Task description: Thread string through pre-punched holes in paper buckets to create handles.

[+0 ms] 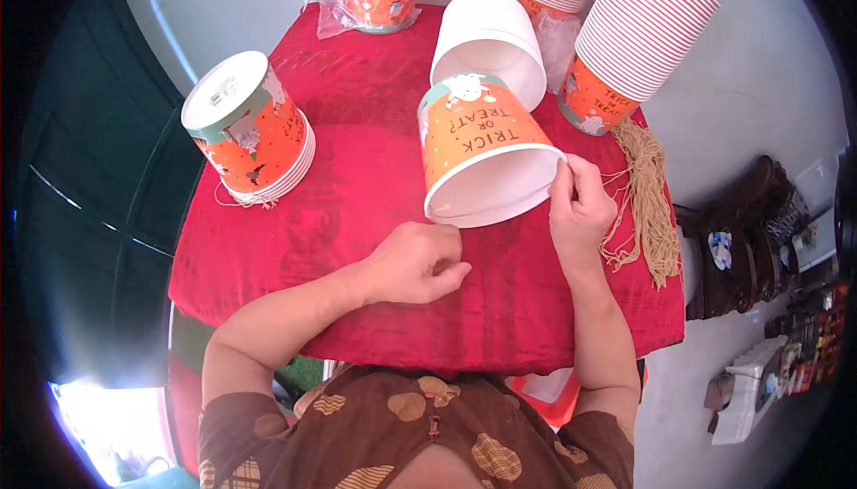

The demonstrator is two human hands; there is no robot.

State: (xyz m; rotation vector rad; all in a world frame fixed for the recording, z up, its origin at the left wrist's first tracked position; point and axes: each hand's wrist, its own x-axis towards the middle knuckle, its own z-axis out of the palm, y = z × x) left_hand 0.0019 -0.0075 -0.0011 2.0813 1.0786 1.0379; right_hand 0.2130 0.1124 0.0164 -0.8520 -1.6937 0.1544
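Tipped on its side, the orange bucket (482, 132) sits before us over the middle of the red cloth (375, 154). Its long axis runs from half past eleven, where the grey-green base band is, to half past five, where the wide mouth opens toward us and shows a white inner wall. Its lettering reads upside down to us. We cannot tell whether it rests on the cloth.

Taking it as our clock's centre, our right hand (585, 208) is at four, thumb and fingers pinching the rim. Our left hand (415, 261) is at seven, fingers curled, just beside the lower rim; we cannot tell whether it touches the rim or holds anything.

At twelve, close behind, a white bucket (486, 20) lies tilted, mouth also toward us. Near half past three we see a bundle of tan strings (647, 208) on the cloth. At two stands a tall upright stack (647, 29), bucket nested in bucket, orange at the lowest. At nine, an upside-down stack (254, 136) shows its white base on top and several nested rims below, some string by them. At eleven and at one, we have more nested stacks (384, 7) with clear plastic.
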